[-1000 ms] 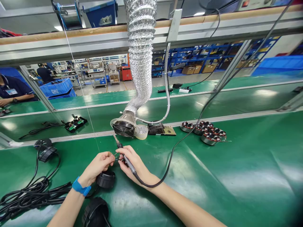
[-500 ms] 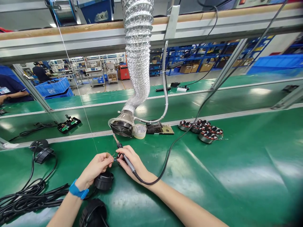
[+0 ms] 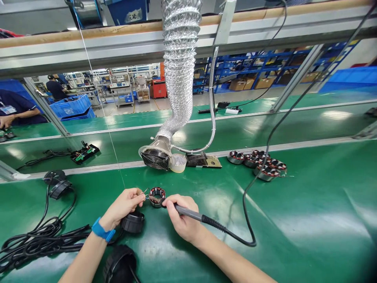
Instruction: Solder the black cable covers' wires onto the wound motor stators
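Note:
My right hand (image 3: pixel 184 218) is closed around the grey handle of a soldering iron (image 3: pixel 188 212), whose tip points left over a motor stator (image 3: pixel 157 196). The stator is a small ring with dark red and black windings, lying on the green mat. Just left of it, my left hand (image 3: pixel 129 202) pinches thin wires (image 3: pixel 145 192) near the iron's tip; whether the tip touches them I cannot tell. A fine solder wire (image 3: pixel 113 147) runs from a spool (image 3: pixel 86 13) above down to my left hand. Below that hand sits a round black housing (image 3: pixel 133 222).
A fume duct (image 3: pixel 179 70) with a fan (image 3: pixel 156 158) hangs ahead, beside a roll of tape (image 3: pixel 178 163). Several stators (image 3: pixel 266 172) stand at the right. Black cables (image 3: pixel 44 241) lie at the left; another black housing (image 3: pixel 120 265) is at the front. The iron's cord (image 3: pixel 246 196) loops at the right.
My right hand has moved right and turned the soldering iron from pointing up and away to pointing left, over the stator. The stator now shows beside my left hand, which still pinches the wires.

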